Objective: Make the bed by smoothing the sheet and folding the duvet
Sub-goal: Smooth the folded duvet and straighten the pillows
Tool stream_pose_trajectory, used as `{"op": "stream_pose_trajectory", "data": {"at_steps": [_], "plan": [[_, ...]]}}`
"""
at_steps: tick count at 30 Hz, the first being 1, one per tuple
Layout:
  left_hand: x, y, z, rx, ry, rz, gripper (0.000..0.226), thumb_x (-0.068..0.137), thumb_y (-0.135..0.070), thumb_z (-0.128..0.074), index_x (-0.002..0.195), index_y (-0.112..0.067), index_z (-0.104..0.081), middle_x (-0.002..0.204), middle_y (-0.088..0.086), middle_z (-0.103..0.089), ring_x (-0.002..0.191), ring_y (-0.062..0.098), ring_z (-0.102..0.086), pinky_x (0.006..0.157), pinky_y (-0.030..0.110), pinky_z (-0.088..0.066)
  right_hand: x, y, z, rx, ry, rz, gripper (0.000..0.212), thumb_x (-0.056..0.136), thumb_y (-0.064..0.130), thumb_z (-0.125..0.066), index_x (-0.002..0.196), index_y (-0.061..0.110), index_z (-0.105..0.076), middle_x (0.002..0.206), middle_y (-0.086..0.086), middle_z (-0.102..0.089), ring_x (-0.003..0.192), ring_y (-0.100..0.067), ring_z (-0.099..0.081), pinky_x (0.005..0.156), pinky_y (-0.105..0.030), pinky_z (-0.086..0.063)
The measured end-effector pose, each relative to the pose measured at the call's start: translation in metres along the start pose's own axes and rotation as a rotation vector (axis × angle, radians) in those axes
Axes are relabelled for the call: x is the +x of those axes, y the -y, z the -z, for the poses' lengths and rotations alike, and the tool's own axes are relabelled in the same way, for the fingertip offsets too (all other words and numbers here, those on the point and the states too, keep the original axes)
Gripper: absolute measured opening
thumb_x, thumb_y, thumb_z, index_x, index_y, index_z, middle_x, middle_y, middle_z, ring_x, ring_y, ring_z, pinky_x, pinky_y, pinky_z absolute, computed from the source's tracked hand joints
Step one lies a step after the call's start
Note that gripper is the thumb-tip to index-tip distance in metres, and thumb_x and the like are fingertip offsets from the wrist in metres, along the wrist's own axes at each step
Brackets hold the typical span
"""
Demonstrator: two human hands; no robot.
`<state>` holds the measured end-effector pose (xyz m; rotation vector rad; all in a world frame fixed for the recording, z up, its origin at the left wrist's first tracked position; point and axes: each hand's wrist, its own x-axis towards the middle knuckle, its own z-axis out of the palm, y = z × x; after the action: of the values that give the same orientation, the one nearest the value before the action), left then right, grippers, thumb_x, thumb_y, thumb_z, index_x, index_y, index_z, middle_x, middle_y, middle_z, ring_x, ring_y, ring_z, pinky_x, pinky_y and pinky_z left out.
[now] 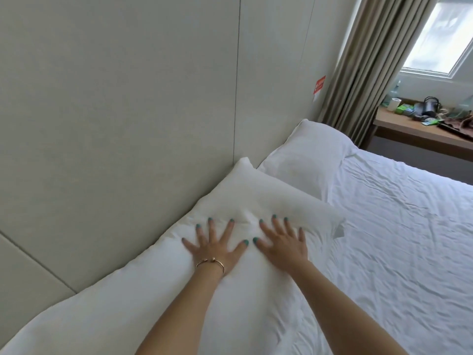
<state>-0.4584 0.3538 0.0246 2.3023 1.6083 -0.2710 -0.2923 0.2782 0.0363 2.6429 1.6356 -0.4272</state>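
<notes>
The near pillow (256, 201) is laid with its long axis along the padded wall (115, 98), its far corner pointing toward a second pillow (304, 160) by the curtain (363, 73). It is pressed flat under the left hand (213, 245) and right hand (284, 242), whose fingers (275, 224) are straight and spread apart, side by side. A creased white sheet (396, 239) is seen to the right, and a cluttered bench (414, 129) stands under the window (445, 34).

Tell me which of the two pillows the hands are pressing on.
The nearer pillow, overlapping the far pillow by the curtain; left hand and right hand lie flat on it.
</notes>
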Motion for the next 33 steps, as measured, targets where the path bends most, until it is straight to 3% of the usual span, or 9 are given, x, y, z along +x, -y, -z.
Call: {"op": "stream_pose_trajectory", "data": {"at_steps": [5,9,11,15,18,22,28,31,33], "plan": [[0.044,-0.022,0.023,-0.036,-0.042,0.089,0.072,0.08,-0.082,-0.01,0.143,-0.055,0.01,0.161,-0.002,0.004,0.144,0.038,0.0,0.109,0.065,0.0,0.029,-0.018,0.018,0.072,-0.071,0.055,0.055,0.092,0.069,-0.024,0.145,0.055,-0.02,0.161,0.015,-0.011,0.148,-0.017,-0.007,0.118,-0.042,-0.007],[0.1,-0.074,0.043,-0.119,-0.104,0.09,0.07,0.083,-0.079,-0.012,0.144,-0.053,0.012,0.16,-0.002,0.015,0.144,0.037,0.014,0.109,0.067,0.003,0.08,-0.057,0.035,0.148,-0.041,0.037,0.059,0.093,0.068,-0.022,0.147,0.056,-0.002,0.161,0.015,0.006,0.149,-0.016,0.009,0.12,-0.044,0.003],[0.133,-0.11,0.051,-0.058,-0.124,0.051,0.071,0.083,-0.078,-0.011,0.146,-0.052,0.01,0.16,-0.003,0.014,0.145,0.036,0.015,0.108,0.068,0.005,0.115,-0.079,0.044,0.197,0.002,0.016,0.062,0.092,0.07,-0.022,0.148,0.054,-0.001,0.162,0.015,0.003,0.149,-0.014,0.006,0.12,-0.044,0.003],[0.211,-0.183,0.053,0.071,-0.198,-0.153,0.061,0.091,-0.064,-0.016,0.149,-0.047,-0.005,0.161,-0.006,-0.002,0.147,0.025,0.001,0.111,0.061,0.004,0.206,-0.123,0.044,0.408,0.075,-0.045,0.058,0.093,0.066,-0.028,0.147,0.046,-0.027,0.158,0.013,-0.025,0.145,-0.014,-0.024,0.117,-0.04,-0.019],[0.277,-0.231,0.046,-0.01,-0.166,-0.279,0.06,0.094,-0.056,-0.028,0.15,-0.045,-0.007,0.161,-0.005,-0.008,0.145,0.019,-0.015,0.114,0.044,-0.017,0.277,-0.161,0.021,0.56,0.098,-0.073,0.047,0.095,0.051,-0.037,0.142,0.045,-0.039,0.15,0.011,-0.041,0.136,-0.012,-0.039,0.111,-0.038,-0.033],[0.351,-0.275,0.035,-0.22,-0.088,-0.325,0.061,0.096,-0.046,-0.036,0.15,-0.045,-0.007,0.158,-0.008,-0.016,0.138,0.018,-0.03,0.102,0.035,-0.038,0.351,-0.212,-0.019,0.499,0.075,-0.227,0.068,0.093,0.039,-0.049,0.152,0.035,-0.015,0.151,0.0,-0.034,0.135,-0.024,-0.038,0.105,-0.039,-0.039],[0.385,-0.285,-0.014,-0.163,-0.1,-0.416,0.066,0.094,-0.047,-0.041,0.148,-0.05,-0.002,0.146,-0.017,-0.031,0.13,0.011,-0.035,0.097,0.034,-0.042,0.42,-0.279,-0.067,0.559,-0.02,-0.709,0.118,0.067,0.069,-0.069,0.139,0.057,0.024,0.156,-0.014,-0.003,0.138,-0.042,-0.024,0.108,-0.062,-0.021],[0.381,-0.29,-0.029,-0.179,-0.08,-0.435,0.072,0.092,-0.051,-0.043,0.146,-0.053,0.005,0.14,-0.022,-0.032,0.127,0.007,-0.035,0.084,0.027,-0.042,0.436,-0.316,-0.1,0.662,-0.066,-0.834,0.122,0.063,0.072,-0.068,0.132,0.06,0.032,0.145,-0.022,-0.021,0.131,-0.044,-0.029,0.106,-0.063,-0.025],[0.375,-0.299,-0.037,-0.188,-0.091,-0.442,0.073,0.092,-0.052,-0.044,0.145,-0.054,0.006,0.137,-0.023,-0.034,0.123,0.004,-0.036,0.08,0.024,-0.039,0.443,-0.33,-0.111,0.667,-0.088,-0.803,0.108,0.075,0.065,-0.063,0.14,0.052,0.022,0.13,-0.019,-0.042,0.122,-0.039,-0.04,0.105,-0.058,-0.03]]}}
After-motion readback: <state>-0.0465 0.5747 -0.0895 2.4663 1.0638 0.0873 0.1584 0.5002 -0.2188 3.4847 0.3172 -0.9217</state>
